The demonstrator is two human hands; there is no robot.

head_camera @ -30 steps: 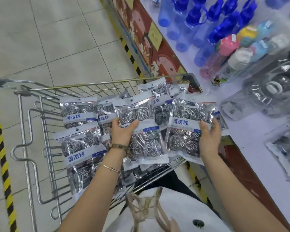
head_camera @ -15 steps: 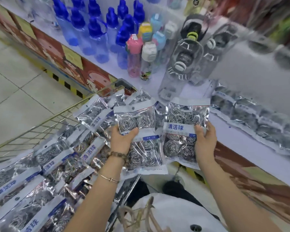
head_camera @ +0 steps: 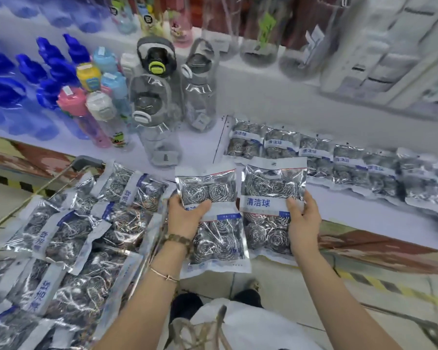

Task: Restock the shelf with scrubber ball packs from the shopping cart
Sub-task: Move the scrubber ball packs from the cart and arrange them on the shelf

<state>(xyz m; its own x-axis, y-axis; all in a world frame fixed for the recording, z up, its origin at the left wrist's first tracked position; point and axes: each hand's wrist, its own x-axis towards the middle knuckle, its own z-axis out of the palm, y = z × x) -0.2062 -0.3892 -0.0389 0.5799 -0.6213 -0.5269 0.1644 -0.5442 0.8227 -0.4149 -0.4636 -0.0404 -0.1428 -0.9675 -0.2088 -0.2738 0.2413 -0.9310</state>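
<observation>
Silvery scrubber pack [head_camera: 218, 238] gripped in left hand [head_camera: 185, 215], second pack [head_camera: 271, 183] in right hand [head_camera: 302, 221]; mid-transfer; next: lay beside shelf [head_camera: 339, 210] row [head_camera: 349, 165]

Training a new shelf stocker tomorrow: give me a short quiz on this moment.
1. True or false: the left hand and right hand each hold a clear plastic pack of steel scrubber balls.
2. The row of scrubber packs on the white shelf lies: A) left of the clear grey-capped bottles; B) right of them; C) behind them.
3. Fill in: the wire shopping cart stands on the person's ____.
Key: 1 true; 2 B; 3 left.
</observation>
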